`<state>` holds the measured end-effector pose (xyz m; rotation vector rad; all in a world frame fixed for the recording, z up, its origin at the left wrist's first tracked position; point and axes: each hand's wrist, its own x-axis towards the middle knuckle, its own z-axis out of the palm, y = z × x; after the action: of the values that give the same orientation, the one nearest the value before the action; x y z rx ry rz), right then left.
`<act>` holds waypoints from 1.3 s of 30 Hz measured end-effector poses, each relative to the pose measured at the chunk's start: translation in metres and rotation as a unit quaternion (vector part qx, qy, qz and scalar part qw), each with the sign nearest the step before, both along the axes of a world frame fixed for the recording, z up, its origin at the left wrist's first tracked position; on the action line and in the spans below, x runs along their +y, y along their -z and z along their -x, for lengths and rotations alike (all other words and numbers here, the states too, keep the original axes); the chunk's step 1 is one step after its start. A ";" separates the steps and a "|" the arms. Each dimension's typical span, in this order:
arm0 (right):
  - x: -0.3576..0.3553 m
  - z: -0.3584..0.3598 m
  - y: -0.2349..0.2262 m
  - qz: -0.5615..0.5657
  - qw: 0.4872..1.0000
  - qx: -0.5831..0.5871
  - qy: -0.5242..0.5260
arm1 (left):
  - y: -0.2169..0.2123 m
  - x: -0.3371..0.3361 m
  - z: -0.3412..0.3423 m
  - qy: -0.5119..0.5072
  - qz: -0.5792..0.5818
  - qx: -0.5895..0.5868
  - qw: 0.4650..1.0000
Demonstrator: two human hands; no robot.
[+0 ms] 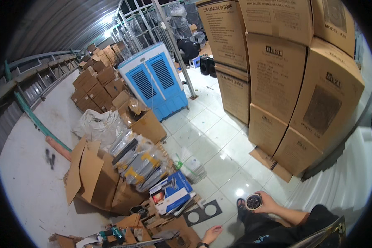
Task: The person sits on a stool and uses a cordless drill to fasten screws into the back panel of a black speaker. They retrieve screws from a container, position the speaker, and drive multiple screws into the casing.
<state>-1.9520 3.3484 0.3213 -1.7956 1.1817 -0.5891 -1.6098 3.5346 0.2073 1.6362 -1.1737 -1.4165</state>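
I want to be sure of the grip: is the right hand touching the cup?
Touching. The head view shows the right hand curled around the side of the cup.

I have a small round cup [246, 203] in my right hand [269, 203], its pale rim circling an open mouth that faces up at me. Inside lie many small, dark, shiny pieces [254, 201], too tiny to tell apart.

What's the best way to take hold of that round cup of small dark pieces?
Probably around the cup below its rim, coming from the right, as the right hand does: the cup's mouth is round, open and faces up, with small dark pieces inside.
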 end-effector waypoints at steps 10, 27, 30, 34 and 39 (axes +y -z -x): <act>-0.271 0.017 -0.023 -0.060 0.989 -0.095 0.092 | 0.060 -0.134 -0.152 -0.109 -0.344 -0.117 0.925; -0.794 -0.131 -0.022 0.032 0.965 -0.079 0.247 | -0.008 -0.967 -0.286 0.013 -0.029 -0.242 0.970; -0.900 -0.157 -0.023 0.054 0.978 -0.021 0.198 | -0.051 -1.104 -0.293 -0.032 0.001 -0.116 0.993; -1.047 -0.207 -0.022 0.004 0.983 0.001 0.184 | -0.030 -1.229 -0.314 0.011 -0.001 -0.037 0.999; -1.254 -0.280 -0.063 0.057 0.992 -0.077 0.082 | 0.012 -1.276 -0.362 -0.150 -0.112 -0.047 0.981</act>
<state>-1.6722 2.0942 0.3846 -1.7231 1.2169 -0.8900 -1.2482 2.2590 0.1957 1.9604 -0.7954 -1.3254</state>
